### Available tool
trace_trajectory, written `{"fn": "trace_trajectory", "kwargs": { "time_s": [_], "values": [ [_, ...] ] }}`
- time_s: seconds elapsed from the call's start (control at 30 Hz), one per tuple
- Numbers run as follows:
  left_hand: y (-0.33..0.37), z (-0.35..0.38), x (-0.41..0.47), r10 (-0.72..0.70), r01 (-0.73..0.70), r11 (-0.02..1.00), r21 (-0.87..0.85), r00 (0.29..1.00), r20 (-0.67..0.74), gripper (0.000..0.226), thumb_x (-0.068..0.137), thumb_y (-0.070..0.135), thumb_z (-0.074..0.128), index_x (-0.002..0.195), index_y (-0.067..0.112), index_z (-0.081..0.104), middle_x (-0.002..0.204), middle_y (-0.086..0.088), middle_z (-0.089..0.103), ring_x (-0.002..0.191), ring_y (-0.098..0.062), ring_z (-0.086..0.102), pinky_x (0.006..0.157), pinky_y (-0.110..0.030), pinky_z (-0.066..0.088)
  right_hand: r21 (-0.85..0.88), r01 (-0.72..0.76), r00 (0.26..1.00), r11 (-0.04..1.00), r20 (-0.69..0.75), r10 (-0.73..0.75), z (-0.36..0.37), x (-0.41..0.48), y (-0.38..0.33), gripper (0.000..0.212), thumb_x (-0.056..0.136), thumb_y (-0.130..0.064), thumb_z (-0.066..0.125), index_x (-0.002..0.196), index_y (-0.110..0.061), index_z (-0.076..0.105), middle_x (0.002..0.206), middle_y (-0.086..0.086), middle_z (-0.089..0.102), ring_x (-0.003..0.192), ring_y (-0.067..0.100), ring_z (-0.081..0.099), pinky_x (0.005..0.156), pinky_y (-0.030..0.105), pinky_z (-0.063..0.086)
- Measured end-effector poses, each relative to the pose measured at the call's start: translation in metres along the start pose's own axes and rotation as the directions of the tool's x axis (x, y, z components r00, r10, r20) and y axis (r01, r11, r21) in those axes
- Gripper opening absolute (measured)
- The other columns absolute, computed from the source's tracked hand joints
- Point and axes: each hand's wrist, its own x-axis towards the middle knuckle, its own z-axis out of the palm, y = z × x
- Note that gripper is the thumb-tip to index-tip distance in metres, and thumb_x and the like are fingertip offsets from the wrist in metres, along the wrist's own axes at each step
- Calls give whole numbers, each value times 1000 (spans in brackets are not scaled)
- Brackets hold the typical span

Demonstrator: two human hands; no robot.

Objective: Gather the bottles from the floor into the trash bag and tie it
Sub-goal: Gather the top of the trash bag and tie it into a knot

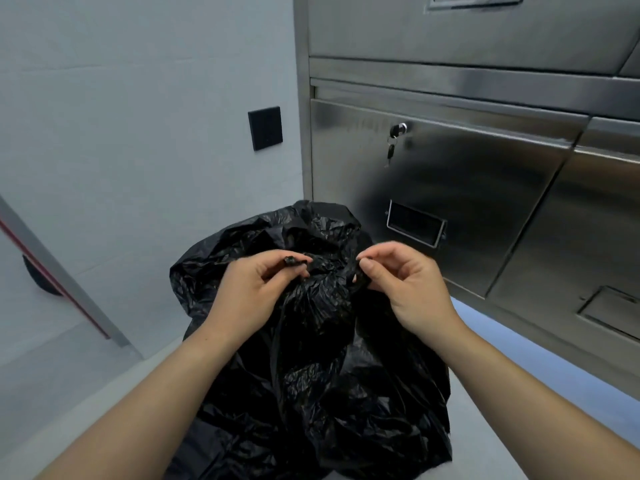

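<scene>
A black plastic trash bag (311, 368) stands crumpled on the pale floor in the middle of the head view. Its top is bunched together between my hands. My left hand (256, 292) pinches a twisted end of the bag's rim between thumb and fingers. My right hand (401, 285) pinches the other gathered end of the rim, a little to the right. The two ends are held close together above the bag's neck. No bottles show; whatever is in the bag is hidden by the plastic.
A stainless steel cabinet (467, 174) with a key in its lock (398, 129) stands right behind the bag. A grey wall with a black wall plate (265, 128) is at left. A slanted metal bar (59, 271) leans at far left.
</scene>
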Motion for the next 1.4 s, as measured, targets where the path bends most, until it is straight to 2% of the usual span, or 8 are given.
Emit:
{"fn": "trace_trajectory", "kwargs": {
  "time_s": [0.17,0.3,0.43,0.53,0.8,1.0,1.2,1.4],
  "values": [
    [8,-23,3,39,-19,980,197,994,-102,28,84,5,64,90,31,70,77,22,66,78,15,62,73,-4,43,212,-315,941,925,-58,333,-24,-1,-13,13,88,-11,58,77,-17,63,63,-7,67,63,5,62,62,20,53],
    [-4,-35,11,-83,110,989,101,967,-242,35,86,4,61,83,39,66,68,27,67,72,16,60,74,-7,46,369,-343,895,864,-150,419,-41,5,-8,15,93,-12,51,82,-16,59,61,-9,67,61,3,65,62,21,53],
    [-16,-12,4,-162,161,987,-17,968,-190,22,89,9,60,85,28,69,68,20,69,71,10,62,72,-8,44,405,-232,926,884,-185,328,-42,8,-2,10,91,-16,53,82,-17,58,62,-7,65,60,4,63,59,22,55],
    [-7,-1,5,-89,82,994,-72,990,-111,24,92,11,55,86,31,66,83,19,72,81,6,65,74,-5,42,396,-128,964,909,-167,208,-37,8,-7,6,83,-25,57,85,-19,57,69,-1,66,69,12,66,64,27,56],
    [25,28,-5,57,-57,998,2,998,-3,19,91,24,47,85,37,59,72,21,60,69,1,56,66,-9,38,59,78,987,995,-143,-69,0,-8,-8,6,82,-25,59,83,-19,62,61,-3,62,55,7,55,58,19,46],
    [21,24,-14,104,-109,992,71,992,64,16,90,19,48,86,26,61,84,15,63,86,1,58,75,-7,37,42,18,997,999,-73,-15,0,-20,0,9,85,-35,57,81,-29,62,56,-6,53,53,9,46,56,19,39],
    [22,23,-18,100,-105,994,41,990,104,15,92,22,48,92,29,61,87,17,63,87,1,58,75,-7,38,120,40,998,992,43,-45,3,-20,-7,9,85,-34,57,82,-27,61,63,-1,61,56,14,56,62,21,47],
    [25,26,-23,108,-102,993,-66,989,97,31,96,38,32,97,28,61,90,21,61,85,1,58,75,-9,37,-27,48,999,998,25,-47,8,-23,-1,14,91,-30,49,87,-25,61,55,-9,49,51,6,42,53,15,36]
  ]
}}
